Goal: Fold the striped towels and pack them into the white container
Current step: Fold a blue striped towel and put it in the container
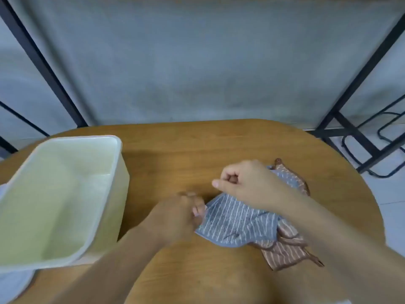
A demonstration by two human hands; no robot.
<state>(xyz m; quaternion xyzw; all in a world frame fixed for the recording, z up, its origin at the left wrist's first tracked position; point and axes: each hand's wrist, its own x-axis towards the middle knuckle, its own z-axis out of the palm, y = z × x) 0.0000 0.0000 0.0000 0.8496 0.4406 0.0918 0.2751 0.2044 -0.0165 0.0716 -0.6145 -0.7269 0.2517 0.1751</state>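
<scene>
Two hands work a blue-grey striped towel (pixel 234 222) on a round wooden table (pixel 197 145). The left hand (pixel 177 218) pinches the towel's left edge with curled fingers, while the right hand (pixel 243 183) is curled at the cloth's upper edge; motion blur and the hand itself hide whether its fingers have closed on fabric, though the towel rises to meet it. The blue-grey towel lies rumpled on top of a brown striped towel (pixel 285 249), which is bunched beneath it, with corners showing at the far side and near the person's right forearm.

Judging from the scene, the task is at its start: neither towel shows a finished fold, and the white container (pixel 65 194) to the left holds nothing visible. Both towels remain to be folded and packed.

The container stands tilted in view, close beside the left forearm, its open mouth facing up; a pale rounded object (pixel 13 284) shows partly beneath its near corner and cannot be identified. Black metal frame legs (pixel 350 128) and a grey wall stand beyond the table. The brown towel underneath may drag along as the top one is spread.
</scene>
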